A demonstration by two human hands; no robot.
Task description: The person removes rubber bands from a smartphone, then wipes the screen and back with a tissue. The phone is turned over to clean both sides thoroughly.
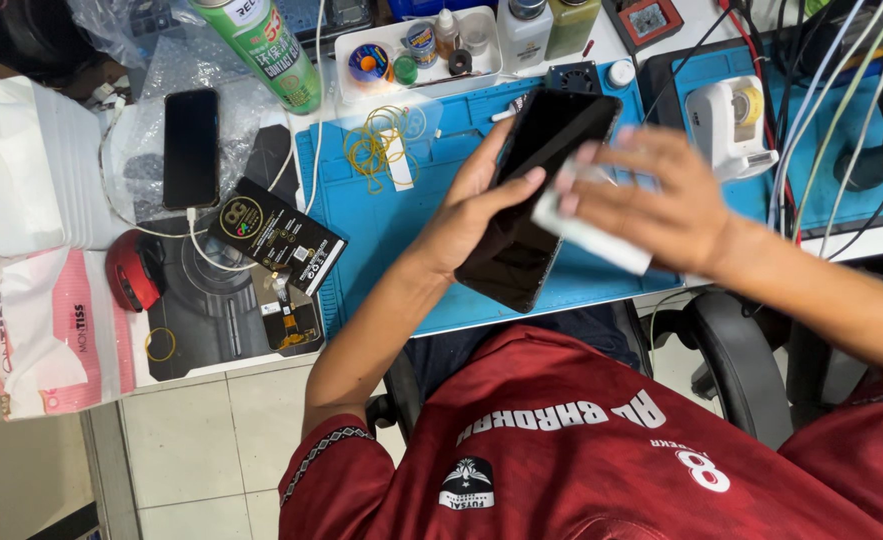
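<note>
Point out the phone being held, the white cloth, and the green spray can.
Held black phone [546,150], head view, on the upper part of its dark screen.
White cloth [601,243], head view, on its lower corner.
Green spray can [273,50], head view, on its body.

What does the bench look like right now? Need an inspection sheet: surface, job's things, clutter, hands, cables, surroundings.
Surface: blue work mat on a white bench.
Job's things: black phone, dark screen up, tilted over the mat; white cloth pressed on it.
Clutter: second phone, black box, red mouse, green spray can, yellow rubber bands, white tray of small bottles, tissue pack.
Hands: left hand grips the black phone; right hand holds the white cloth, blurred.
Cables: white cable plugged into the second phone; cable bundle at right.
Surroundings: tiled floor, black chair.
</note>
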